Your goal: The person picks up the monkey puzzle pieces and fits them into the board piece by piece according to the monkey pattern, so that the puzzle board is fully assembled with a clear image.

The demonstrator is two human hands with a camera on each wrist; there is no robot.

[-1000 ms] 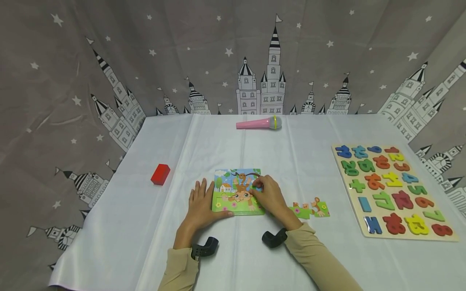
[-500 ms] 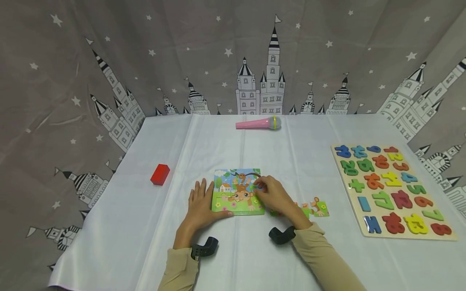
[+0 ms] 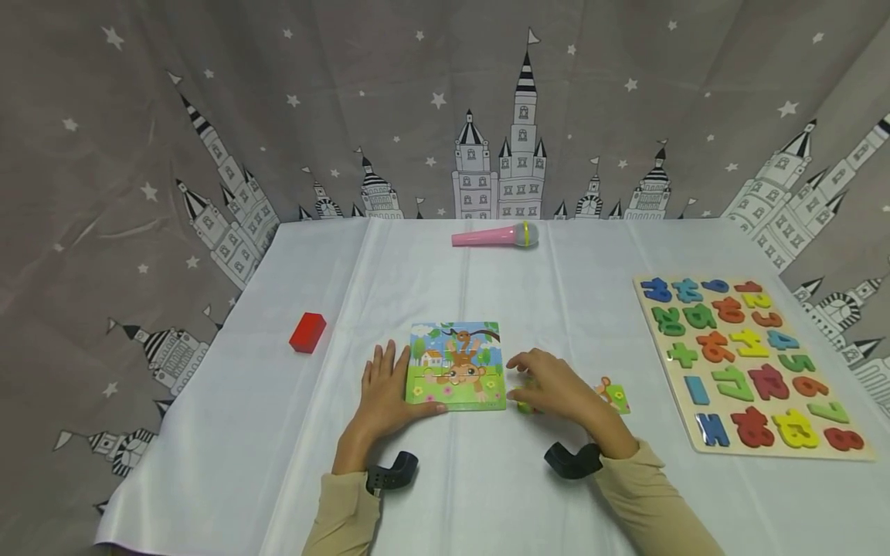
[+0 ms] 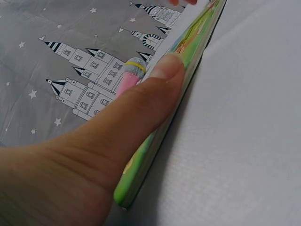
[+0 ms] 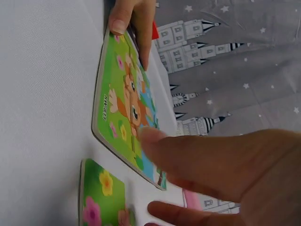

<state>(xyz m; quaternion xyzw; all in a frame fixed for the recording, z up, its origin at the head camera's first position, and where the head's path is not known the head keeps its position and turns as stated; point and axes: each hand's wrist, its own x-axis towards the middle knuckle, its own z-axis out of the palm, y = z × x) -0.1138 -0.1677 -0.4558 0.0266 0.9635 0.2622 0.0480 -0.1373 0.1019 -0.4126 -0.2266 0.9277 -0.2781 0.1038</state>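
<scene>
A jigsaw puzzle board (image 3: 445, 392) with a monkey, a house and flowers lies in the middle of the table, its picture filled. My left hand (image 3: 381, 394) rests along its left side with fingers straight, the thumb (image 4: 162, 75) lying on the near edge. To the right of the board, my right hand (image 3: 552, 386) hovers with loosely bent fingers, nothing between thumb and fingertips. Partly covered by it is a green flowered puzzle piece (image 5: 101, 195), beside the board's right edge. Another loose puzzle piece (image 3: 616, 396), showing part of a monkey, lies beyond the right wrist.
On the right is a wooden board (image 3: 684, 417) of coloured letters and numbers. A pink toy microphone (image 3: 487, 237) lies at the back, and a red block (image 3: 307, 333) stands to the left. Behind the white-covered table hangs a grey castle-print curtain (image 3: 417, 100).
My right hand has come off the puzzle's right side and moved right, over the loose pieces. The puzzle's right edge is now uncovered. My left hand stays where it was.
</scene>
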